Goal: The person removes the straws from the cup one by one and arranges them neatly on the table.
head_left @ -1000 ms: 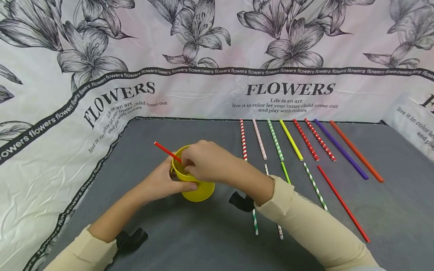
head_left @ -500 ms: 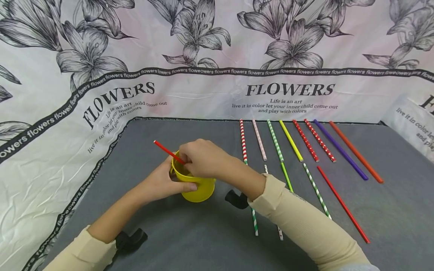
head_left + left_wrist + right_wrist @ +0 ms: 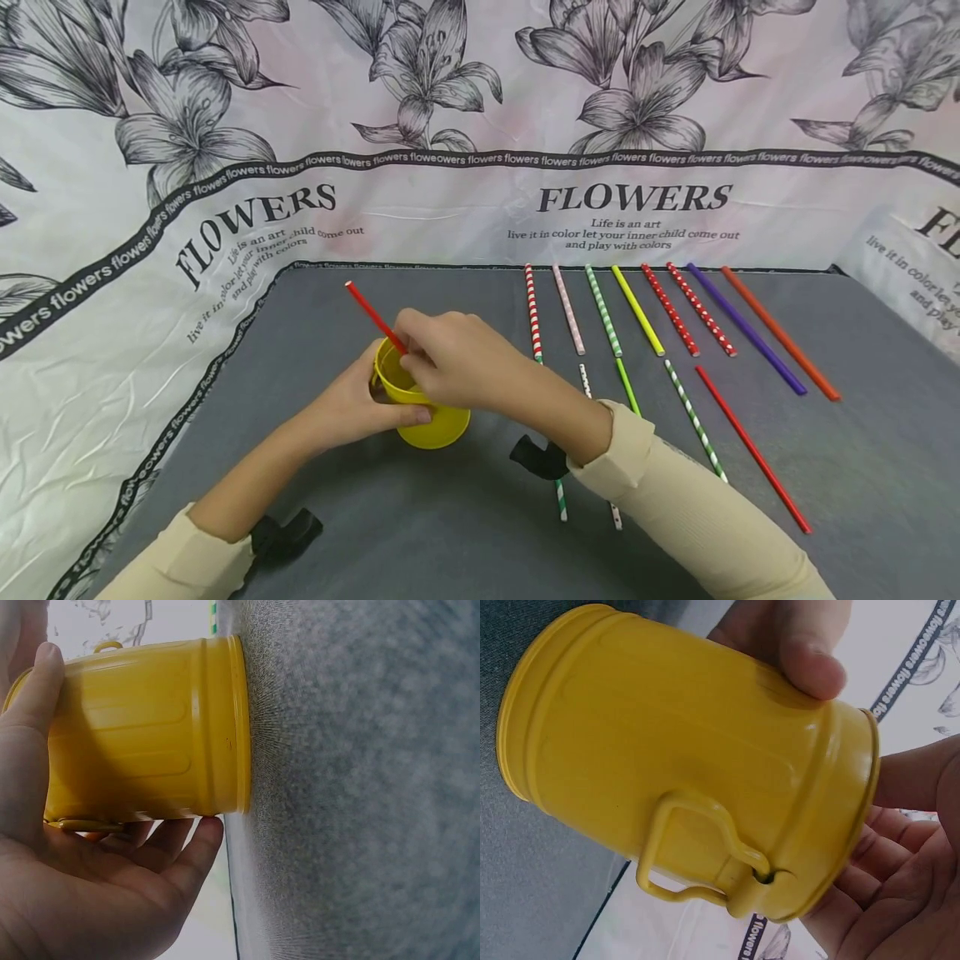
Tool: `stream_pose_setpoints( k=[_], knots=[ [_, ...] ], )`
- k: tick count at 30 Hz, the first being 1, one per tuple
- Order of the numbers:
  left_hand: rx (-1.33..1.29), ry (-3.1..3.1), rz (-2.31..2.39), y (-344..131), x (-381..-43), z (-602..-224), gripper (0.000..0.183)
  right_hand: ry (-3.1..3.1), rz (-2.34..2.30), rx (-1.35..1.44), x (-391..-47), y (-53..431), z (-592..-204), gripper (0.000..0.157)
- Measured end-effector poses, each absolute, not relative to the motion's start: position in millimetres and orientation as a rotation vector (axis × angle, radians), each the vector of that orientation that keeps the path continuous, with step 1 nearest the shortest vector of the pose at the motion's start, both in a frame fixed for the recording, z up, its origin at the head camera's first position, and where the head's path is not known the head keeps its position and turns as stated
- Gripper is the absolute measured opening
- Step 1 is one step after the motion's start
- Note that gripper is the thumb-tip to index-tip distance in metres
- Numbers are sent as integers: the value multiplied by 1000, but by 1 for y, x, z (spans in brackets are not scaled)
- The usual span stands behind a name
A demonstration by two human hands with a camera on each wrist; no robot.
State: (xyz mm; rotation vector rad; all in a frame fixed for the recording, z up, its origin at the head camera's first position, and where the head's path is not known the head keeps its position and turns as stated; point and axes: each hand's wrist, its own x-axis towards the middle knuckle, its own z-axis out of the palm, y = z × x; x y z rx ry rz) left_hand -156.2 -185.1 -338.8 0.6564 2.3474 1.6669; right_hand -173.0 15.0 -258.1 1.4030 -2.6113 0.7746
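My left hand (image 3: 356, 404) grips a small yellow metal bucket (image 3: 438, 423) from its left side. In the left wrist view, the thumb is across the bucket's wall (image 3: 127, 727) and the other fingers are curled beneath it. My right hand (image 3: 457, 358) is at the bucket's mouth, its fingers curled around a red straw (image 3: 367, 308). The straw leans out past the rim to the upper left, and its lower end is hidden. The right wrist view shows the bucket's side handle (image 3: 690, 847) and the right hand (image 3: 900, 885) by the rim.
Several paper straws lie in two rough rows to the right, among them a purple straw (image 3: 746, 329), an orange straw (image 3: 780, 333) and another red straw (image 3: 753, 450). The right forearm passes over some. A flower-printed cloth (image 3: 435, 192) hangs behind the grey table (image 3: 420, 533).
The red straw stands steeper, with its top end higher than before. My right fingers have shifted along with it at the rim. The left hand keeps its grip on the bucket.
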Motion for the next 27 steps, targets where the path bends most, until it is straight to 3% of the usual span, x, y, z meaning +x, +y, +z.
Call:
stream_pose_setpoints(
  k=[27],
  knots=[
    [649, 2370, 1658, -185, -154, -338, 82, -2441, 939, 1309, -154, 39, -249, 16]
  ],
)
